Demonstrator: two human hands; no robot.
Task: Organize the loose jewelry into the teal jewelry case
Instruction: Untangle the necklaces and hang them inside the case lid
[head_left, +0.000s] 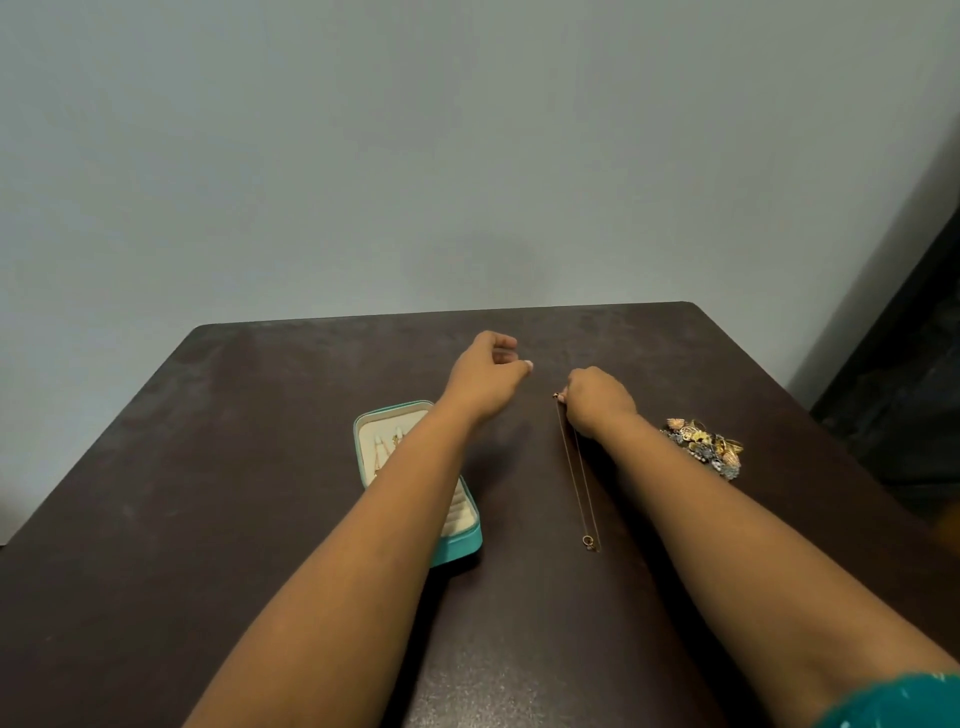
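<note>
The right hand (597, 400) pinches one end of a thin necklace (579, 467) trailing along the worktop (208, 467). The left hand (485, 376) hovers, fingers loosely curled, empty, beyond the open teal case (457, 545).

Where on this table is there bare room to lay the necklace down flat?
Bare table lies left of the teal jewelry case, and along the far edge beyond both hands. The strip between the case and the necklace is narrow. It is crowded by the jewelry pile on the right.

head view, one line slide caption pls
Right hand pinches a thin necklace above the table, beside the open teal jewelry case.
</note>
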